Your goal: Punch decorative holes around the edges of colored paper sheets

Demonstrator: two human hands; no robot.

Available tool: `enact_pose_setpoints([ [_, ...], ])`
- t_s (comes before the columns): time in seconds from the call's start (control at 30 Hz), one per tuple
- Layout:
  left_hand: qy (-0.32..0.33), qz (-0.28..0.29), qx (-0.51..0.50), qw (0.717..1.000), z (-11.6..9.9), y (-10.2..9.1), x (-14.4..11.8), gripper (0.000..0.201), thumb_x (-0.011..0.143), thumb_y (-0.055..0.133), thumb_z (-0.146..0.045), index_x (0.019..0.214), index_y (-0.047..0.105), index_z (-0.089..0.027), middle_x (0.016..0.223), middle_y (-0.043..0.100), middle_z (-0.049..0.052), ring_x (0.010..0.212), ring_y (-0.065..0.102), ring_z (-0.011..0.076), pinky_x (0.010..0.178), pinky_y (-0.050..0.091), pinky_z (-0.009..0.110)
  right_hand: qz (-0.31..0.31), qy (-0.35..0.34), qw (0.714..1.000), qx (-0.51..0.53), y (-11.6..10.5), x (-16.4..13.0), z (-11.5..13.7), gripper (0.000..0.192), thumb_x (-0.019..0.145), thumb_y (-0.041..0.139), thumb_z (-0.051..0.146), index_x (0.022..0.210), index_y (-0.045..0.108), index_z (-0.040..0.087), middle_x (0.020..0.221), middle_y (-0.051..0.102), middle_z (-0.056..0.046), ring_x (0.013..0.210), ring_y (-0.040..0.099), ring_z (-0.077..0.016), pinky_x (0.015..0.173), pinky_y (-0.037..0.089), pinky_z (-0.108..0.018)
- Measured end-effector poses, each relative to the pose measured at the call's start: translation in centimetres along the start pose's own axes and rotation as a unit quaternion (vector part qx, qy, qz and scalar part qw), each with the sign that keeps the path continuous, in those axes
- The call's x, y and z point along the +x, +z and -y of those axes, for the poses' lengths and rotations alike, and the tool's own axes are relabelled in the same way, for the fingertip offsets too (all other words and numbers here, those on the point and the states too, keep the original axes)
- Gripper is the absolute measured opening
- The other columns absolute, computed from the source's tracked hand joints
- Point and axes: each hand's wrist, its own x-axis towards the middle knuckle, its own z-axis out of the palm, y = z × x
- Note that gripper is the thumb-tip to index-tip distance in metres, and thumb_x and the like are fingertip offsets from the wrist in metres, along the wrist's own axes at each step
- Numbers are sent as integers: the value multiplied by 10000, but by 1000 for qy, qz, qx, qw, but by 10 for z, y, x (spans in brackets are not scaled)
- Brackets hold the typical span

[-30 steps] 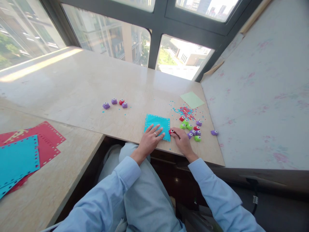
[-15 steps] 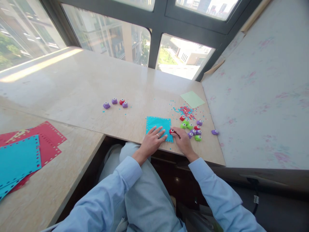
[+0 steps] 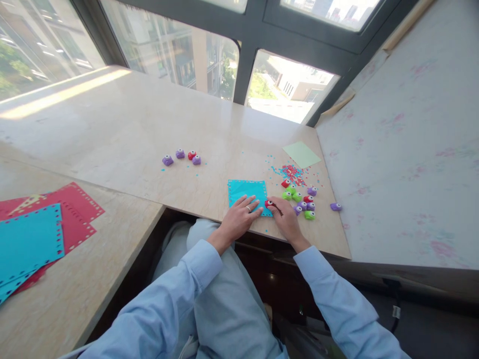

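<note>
A blue sheet of paper (image 3: pixel 245 189) with small holes along its edges lies at the front of the counter. My left hand (image 3: pixel 240 217) rests flat on its lower part, fingers spread, a ring on one finger. At the sheet's right edge, a red craft punch (image 3: pixel 268 203) is gripped between the thumb and fingers of my right hand (image 3: pixel 286 219). Just right of that hand stand several more punches: green ones (image 3: pixel 297 197), purple ones (image 3: pixel 312 191) and red ones (image 3: pixel 286 183).
Red and blue paper bits (image 3: pixel 293 173) are heaped behind the punches, near a pale green sheet (image 3: pixel 302 154). Several punches (image 3: pixel 180 153) stand farther left. Punched blue sheets (image 3: pixel 30 239) and red sheets (image 3: pixel 80 212) lie on the left counter. A purple punch (image 3: pixel 336 206) sits by the right wall.
The view has shifted slightly. My left hand still lies on the blue sheet, and the red punch remains at its right edge in my right hand.
</note>
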Motion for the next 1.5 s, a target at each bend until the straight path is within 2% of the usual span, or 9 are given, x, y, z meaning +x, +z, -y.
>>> enact_pose_setpoints([
  [0.2,2,7,-13,1000,0,0,-2,329,930,519,-117,1232,623,-194,1340,597,108,1346,465,249,1124,380,468,4,1,1000,4,-1,1,3,306,959,494,356,1176,681,249,1155,684,-92,1104,604,-257,1004,465,-479],
  [0.43,-12,1,-17,1000,-2,-1,1,317,943,496,-148,1235,615,-174,1322,609,109,1313,500,262,1097,408,465,-6,17,1000,10,-1,0,4,312,961,499,362,1171,687,231,1140,600,-106,1088,584,-237,992,476,-430],
  [0.83,-17,24,-60,998,-6,-10,2,319,916,505,-248,1192,649,-176,1329,603,109,1300,505,270,1124,361,493,-8,16,1000,11,-1,-1,3,305,954,514,380,1181,654,233,1121,659,-100,1055,610,-249,968,492,-456],
  [1.03,-17,27,-64,997,-7,-10,2,308,926,487,-253,1169,660,-172,1325,610,98,1283,521,274,1118,364,487,-16,13,1000,4,-1,0,3,273,950,523,372,1108,679,214,1101,682,-106,1042,622,-253,959,497,-457],
  [1.5,-28,30,-66,997,-6,-9,4,311,938,481,-268,1181,655,-181,1332,607,88,1318,486,276,1118,352,480,-18,22,1000,-1,-2,-3,3,292,944,539,394,1112,689,208,1105,693,-104,1036,631,-253,954,495,-455],
])
